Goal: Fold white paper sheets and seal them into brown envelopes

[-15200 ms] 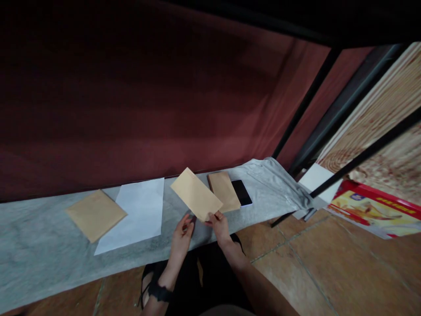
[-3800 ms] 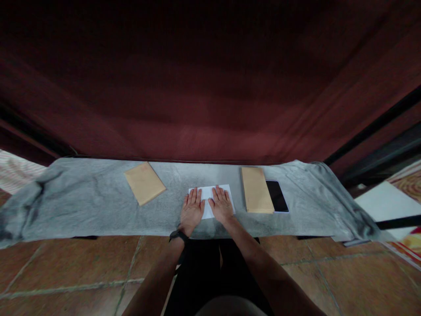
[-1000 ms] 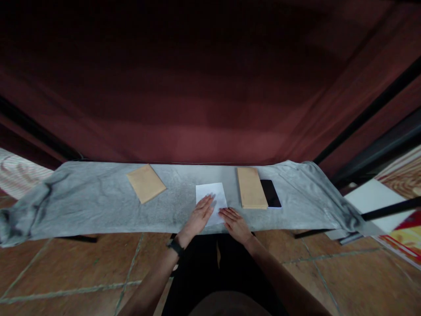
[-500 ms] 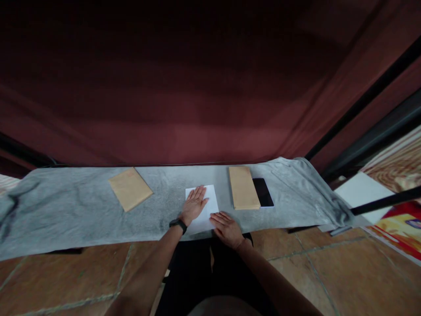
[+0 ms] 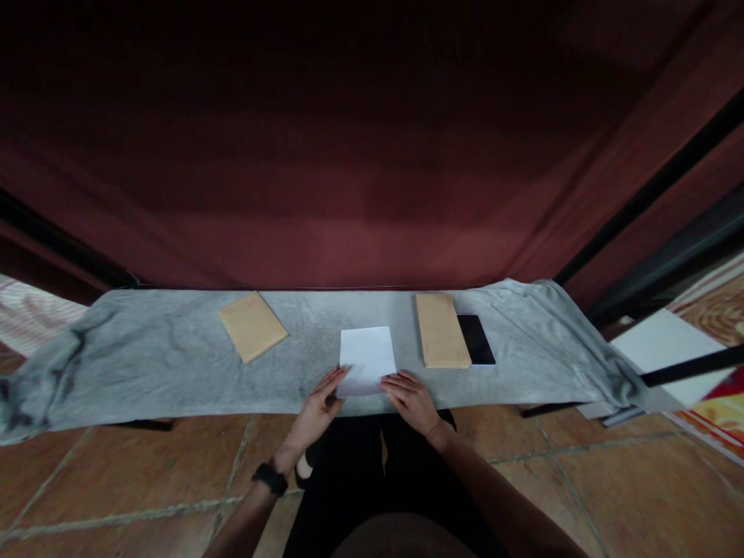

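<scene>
A sheet of white paper (image 5: 367,350) lies in front of me on the grey cloth. My left hand (image 5: 319,401), with a dark band on its wrist, has its fingers closed at the paper's near left edge, thumb below the fingers. At the near right corner, the fingers of my right hand (image 5: 410,401) lie together over the edge, the thumb hidden. A stack of brown paper envelopes (image 5: 442,332) is to the right of the paper. To the left, another brown envelope (image 5: 253,327) rests at a slant.
The grey cloth (image 5: 174,349) covers a long narrow bench against a dark red panel (image 5: 349,252). A dark-screened tablet or phone (image 5: 477,339) sits partly under the right-hand envelopes. Black metal bars (image 5: 691,364) stand at the right, beside a white board (image 5: 663,353).
My left hand has slid from flat on the paper's middle down to its near left edge. The right hand stays near the right corner. The whole view has shifted slightly.
</scene>
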{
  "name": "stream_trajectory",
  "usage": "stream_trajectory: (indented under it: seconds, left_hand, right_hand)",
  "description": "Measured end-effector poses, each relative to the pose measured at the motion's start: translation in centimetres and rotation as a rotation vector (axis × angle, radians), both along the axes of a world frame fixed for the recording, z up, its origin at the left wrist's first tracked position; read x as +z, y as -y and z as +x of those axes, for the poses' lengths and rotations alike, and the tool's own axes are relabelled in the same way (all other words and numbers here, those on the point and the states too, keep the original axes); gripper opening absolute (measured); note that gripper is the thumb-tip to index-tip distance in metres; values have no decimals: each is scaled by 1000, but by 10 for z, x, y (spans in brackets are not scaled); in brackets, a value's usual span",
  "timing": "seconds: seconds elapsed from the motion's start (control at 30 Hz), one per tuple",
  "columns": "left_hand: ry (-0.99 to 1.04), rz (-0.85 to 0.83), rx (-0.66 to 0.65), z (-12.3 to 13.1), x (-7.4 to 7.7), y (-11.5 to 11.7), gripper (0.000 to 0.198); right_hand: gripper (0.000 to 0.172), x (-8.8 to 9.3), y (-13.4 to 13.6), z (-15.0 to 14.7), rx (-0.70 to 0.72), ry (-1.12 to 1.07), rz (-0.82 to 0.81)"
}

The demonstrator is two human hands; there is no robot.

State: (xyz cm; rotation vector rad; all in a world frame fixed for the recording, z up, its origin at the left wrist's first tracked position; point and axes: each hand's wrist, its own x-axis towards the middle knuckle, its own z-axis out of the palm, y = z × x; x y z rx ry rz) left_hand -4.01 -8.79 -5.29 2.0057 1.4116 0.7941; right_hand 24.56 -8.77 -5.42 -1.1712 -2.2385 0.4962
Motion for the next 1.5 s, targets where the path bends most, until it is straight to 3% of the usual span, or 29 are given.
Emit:
stream_trajectory:
  seconds: [0.27,0.4,0.53,0.67,0.87,1.13,1.5]
  left_hand:
    - [48,103,-7,2,-4,3,33]
    - [102,62,57,2,0,5,24]
    - [134,-7,155,9,6,0,28]
    - [144,-73,213,12,10,-4,34]
    - [138,-91,282,16,13,-13,39]
    - [-15,-135,431,30,21,-36,33]
    - [-318,-257,531,48,39,-67,32]
  right_hand:
    - [29,0,14,1,-60,-108,-62]
    - [32,-2,9,7,-129,-161,-87]
    - [29,1,-4,1,-142,-110,-85]
    - [17,2,-15,-7,-270,-10,-88]
    - [18,0,-28,-14,-374,46,-145]
    - [23,12,-44,-26,-508,178,-281]
    - [27,31,-63,-41,-637,374,-396]
